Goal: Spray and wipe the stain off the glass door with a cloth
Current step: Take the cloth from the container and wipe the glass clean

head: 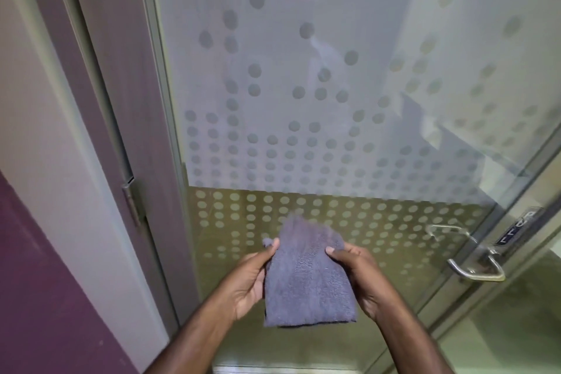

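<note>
Evidently, a folded grey cloth (308,275) was held just below the dotted glass door (303,85), pinched at its edges by the left hand (252,278) and right hand (358,275). No spray bottle was seen; wiped dry, the stain could be smeared.

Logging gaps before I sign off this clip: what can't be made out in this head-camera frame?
- Stain: none discernible on the dotted frosted glass door; the film and reflections mask it.
- Spray bottle: not in view.
- Lettering on the lock plate above the metal lever handle: too small and blurred.
- Fingers of the left hand and right hand: hidden behind the folded grey microfibre cloth.
- Room behind: obscured by frosting.
</note>
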### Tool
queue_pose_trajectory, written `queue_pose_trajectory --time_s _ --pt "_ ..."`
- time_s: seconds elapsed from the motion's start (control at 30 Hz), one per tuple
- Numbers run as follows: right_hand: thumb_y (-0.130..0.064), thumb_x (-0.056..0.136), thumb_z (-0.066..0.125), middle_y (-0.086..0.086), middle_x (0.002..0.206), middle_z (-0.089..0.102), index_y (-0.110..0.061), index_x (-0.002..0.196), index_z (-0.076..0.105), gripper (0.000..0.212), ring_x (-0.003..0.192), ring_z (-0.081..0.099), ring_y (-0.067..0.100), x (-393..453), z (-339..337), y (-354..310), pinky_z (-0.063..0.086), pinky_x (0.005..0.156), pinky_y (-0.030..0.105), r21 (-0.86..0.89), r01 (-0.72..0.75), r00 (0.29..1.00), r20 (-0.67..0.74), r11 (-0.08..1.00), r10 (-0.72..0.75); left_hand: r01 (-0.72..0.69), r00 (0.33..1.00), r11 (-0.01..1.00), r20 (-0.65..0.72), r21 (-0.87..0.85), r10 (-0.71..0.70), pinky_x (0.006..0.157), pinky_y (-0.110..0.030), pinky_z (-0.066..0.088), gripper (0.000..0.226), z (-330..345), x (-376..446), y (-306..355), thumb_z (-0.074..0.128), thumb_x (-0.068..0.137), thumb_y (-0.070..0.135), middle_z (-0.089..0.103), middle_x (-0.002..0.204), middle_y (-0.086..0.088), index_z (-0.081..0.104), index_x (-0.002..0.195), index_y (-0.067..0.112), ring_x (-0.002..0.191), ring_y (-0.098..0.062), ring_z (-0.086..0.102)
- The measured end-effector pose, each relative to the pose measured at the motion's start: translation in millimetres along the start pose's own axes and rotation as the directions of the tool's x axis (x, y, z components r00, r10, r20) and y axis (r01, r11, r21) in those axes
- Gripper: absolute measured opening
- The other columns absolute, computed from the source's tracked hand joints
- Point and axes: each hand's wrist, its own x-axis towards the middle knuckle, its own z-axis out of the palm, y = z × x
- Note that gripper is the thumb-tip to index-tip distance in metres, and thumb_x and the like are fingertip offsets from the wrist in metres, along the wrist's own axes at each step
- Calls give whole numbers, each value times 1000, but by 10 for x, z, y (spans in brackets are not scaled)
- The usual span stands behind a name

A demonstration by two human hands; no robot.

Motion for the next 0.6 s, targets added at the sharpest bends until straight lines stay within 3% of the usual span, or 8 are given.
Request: queue_pose_trajectory --time_s 0.1,0.17,0.3,0.43,0.5,0.6 --pt "-4 98 59 29 107 75 7 113 71 22 88 75 34 -44 -9 41 62 76 39 -33 24 1000 -15 999 -25 -1 997 998 -74 63 5 75 -36 65 39 -40 26 -65 62 99 43 79 112 -15 79 114 11 102 -26 78" --pt "-3 98 60 25 103 77 0 106 74 17 88 75 32 -62 10 22 58 81 40 -192 106 993 -24 976 -112 -15 983 980 -175 200 51 66 -34 63 33 -34 49 -107 60 102 39 81 97 -9 76 108 11 83 -21 78" --pt "-15 92 65 5 95 81 -13 98 78 14 86 73 14 -125 145 -146 54 82 37 -566 278 951 46 776 -307 -190 879 917 -355 350 317 79 -36 55 20 1 130 -238 63 101 20 73 102 -13 68 114 6 93 -24 66" --pt "-24 90 69 -22 72 71 -32 81 72 12 65 58 -8 -173 237 -320 46 67 27 -832 311 915 133 459 -380 -270 886 899 -277 343 372 72 -26 55 26 119 148 -205 58 104 25 76 94 -4 71 115 7 87 -20 66" --pt "-27 92 67 -25 66 64 -44 76 66 24 62 56 -5 -215 285 -396 41 61 19 -901 322 897 192 291 -398 -239 928 899 -185 366 322 90 -34 53 37 138 167 -164 53 105 44 80 109 0 73 121 17 104 -19 72" --pt "-34 90 62 -11 67 64 -30 89 66 5 69 59 10 -274 364 -490 47 68 34 -945 314 877 251 94 -409 -204 976 962 -42 183 215 115 -49 41 50 136 182 -128 64 90 59 75 129 -3 75 124 23 131 -22 63"
